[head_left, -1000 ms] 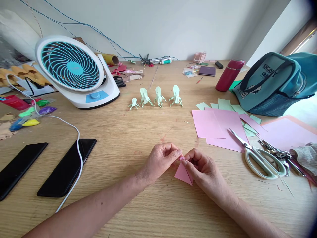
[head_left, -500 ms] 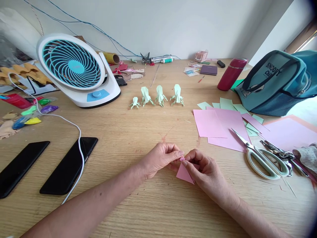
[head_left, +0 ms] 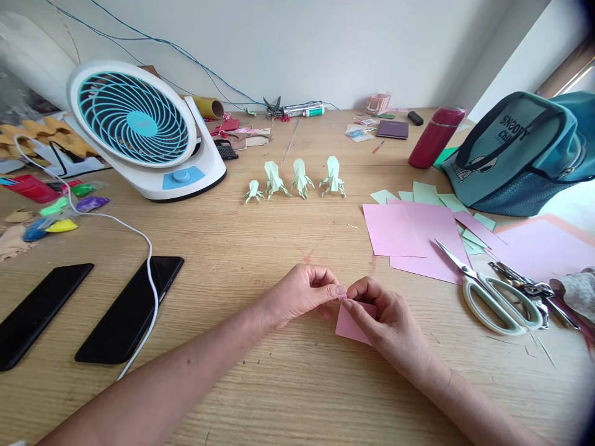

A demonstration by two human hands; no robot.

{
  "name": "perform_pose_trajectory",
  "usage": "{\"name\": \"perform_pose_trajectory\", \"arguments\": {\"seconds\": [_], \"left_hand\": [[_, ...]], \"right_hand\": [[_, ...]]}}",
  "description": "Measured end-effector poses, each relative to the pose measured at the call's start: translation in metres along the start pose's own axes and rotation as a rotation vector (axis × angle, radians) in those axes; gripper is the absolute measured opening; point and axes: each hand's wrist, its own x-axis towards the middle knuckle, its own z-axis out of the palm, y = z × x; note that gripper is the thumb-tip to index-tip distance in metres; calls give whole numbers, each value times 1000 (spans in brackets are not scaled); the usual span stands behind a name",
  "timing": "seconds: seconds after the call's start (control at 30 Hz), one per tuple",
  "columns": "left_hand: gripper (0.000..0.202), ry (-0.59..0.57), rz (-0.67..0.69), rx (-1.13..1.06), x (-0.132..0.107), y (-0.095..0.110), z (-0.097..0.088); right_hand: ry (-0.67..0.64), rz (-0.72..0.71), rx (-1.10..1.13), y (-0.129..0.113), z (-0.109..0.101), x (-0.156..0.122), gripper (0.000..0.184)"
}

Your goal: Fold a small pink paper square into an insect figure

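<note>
A small piece of pink paper [head_left: 352, 325] is pinched between my two hands just above the table. My left hand [head_left: 310, 291] grips its upper left end with thumb and forefinger. My right hand [head_left: 383, 313] is closed on the same paper, its thumb lying across the upper part and partly hiding it. The lower part of the paper hangs flat toward me, while any fold at the fingertips is mostly covered. Beyond the hands stand several pale green folded paper figures with legs, among them a small one [head_left: 253, 192] and a taller one [head_left: 333, 176].
Pink sheets [head_left: 395, 230] and green paper pieces lie to the right, with scissors [head_left: 497, 300] touching their edge. A teal bag [head_left: 511, 155] and red bottle [head_left: 437, 137] stand behind. Left are a fan [head_left: 139, 124], two black phones [head_left: 132, 310] and a white cable [head_left: 149, 272].
The pink paper has turned a little, so its lower part shows as a squarer shape than the earlier pointed one. Both hands stay nearly in place, still pinching it.
</note>
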Motion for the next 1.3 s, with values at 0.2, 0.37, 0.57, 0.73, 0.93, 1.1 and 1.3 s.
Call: {"name": "perform_pose_trajectory", "arguments": {"seconds": [0.2,0.37,0.57,0.73,0.93,1.1,1.3], "left_hand": [[28,47,101,150,1,-1,0],[20,118,181,302,0,0,1],[22,126,189,300,1,-3,2],[24,121,157,243,0,-3,2],[33,80,75,167,1,-4,2],[33,81,90,187,2,-5,1],[26,111,123,272,2,-6,1]], "right_hand": [[14,-13,-3,3,1,2,25],[37,-30,12,4,2,3,25],[38,-37,26,5,1,3,23],[30,-23,50,4,2,2,22],[24,0,55,3,3,2,25],[31,-5,56,4,3,1,26],[52,-41,30,6,3,0,18]]}}
